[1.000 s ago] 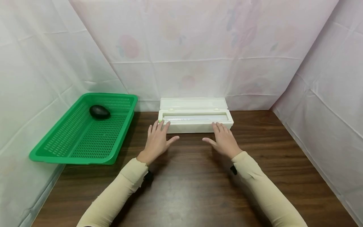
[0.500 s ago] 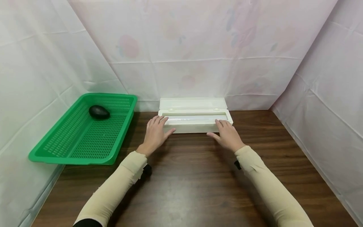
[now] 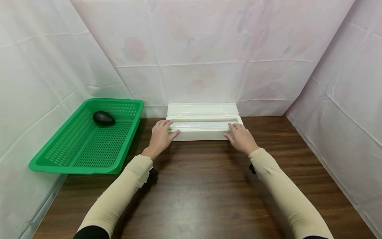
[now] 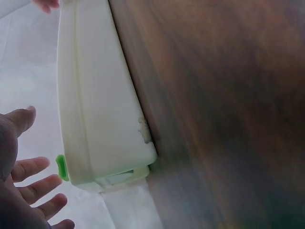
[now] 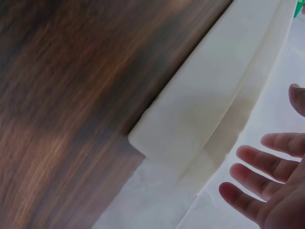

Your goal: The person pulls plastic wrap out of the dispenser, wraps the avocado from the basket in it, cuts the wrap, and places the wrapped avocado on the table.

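Hands have moved forward since a second ago, from the bare wood in front of the white dispenser box (image 3: 204, 127) up onto its two ends. The left hand (image 3: 160, 137) now rests at the box's left end, fingers straight and spread, fingertips over the top edge beside a small green tab (image 4: 61, 167), thumb along the front wall. The right hand (image 3: 241, 138) lies at the opposite end in the same manner, fingers relaxed and spread wide, tips on the rim. Neither hand curls around anything; the wrist views show the fingers splayed with the box just beyond them.

The box sits between the two hands, directly ahead of them on the brown wooden table (image 3: 203, 192), with its lid (image 3: 203, 109) standing open behind against the cloth backdrop. A pale roll (image 3: 200, 125) lies inside the trough. The box has not shifted.

Well off to the left hand's outer side, a green slotted basket (image 3: 74, 156) rests tilted at the table edge, holding a dark avocado (image 3: 103, 118) at its far end, unchanged from before.
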The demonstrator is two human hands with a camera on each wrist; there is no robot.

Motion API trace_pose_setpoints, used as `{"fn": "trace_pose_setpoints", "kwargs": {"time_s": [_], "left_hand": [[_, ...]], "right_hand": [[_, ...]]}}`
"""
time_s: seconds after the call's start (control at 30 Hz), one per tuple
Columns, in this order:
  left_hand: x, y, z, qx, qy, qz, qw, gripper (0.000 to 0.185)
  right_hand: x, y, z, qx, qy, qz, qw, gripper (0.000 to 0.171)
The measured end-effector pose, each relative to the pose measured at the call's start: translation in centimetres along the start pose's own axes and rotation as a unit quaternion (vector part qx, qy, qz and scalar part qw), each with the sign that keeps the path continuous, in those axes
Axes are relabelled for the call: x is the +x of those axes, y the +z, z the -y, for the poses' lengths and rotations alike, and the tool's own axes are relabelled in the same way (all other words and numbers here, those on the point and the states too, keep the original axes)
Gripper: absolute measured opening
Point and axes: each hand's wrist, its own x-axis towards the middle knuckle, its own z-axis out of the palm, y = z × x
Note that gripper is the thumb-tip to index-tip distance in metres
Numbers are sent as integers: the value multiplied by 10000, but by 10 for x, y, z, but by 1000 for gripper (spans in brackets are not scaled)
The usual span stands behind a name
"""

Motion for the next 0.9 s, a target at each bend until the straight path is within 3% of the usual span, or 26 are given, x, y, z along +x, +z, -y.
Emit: {"fn": "trace_pose_setpoints", "kwargs": {"time_s": [0.2, 0.33, 0.53, 0.9], "left_hand": [[7, -2, 2, -33, -12, 46, 10000, 53], [11, -2, 3, -128, -219, 257, 9993, 52], [20, -1, 4, -218, -454, 440, 9978, 51], [28, 5, 8, -209, -589, 620, 9961, 49]], "right_hand": [[6, -2, -7, -66, -77, -173, 9998, 53], [10, -1, -12, -148, -96, -220, 9996, 46], [14, -2, -18, -135, 35, -29, 9999, 43], [24, -5, -28, -1, 284, 223, 9993, 39]]}}
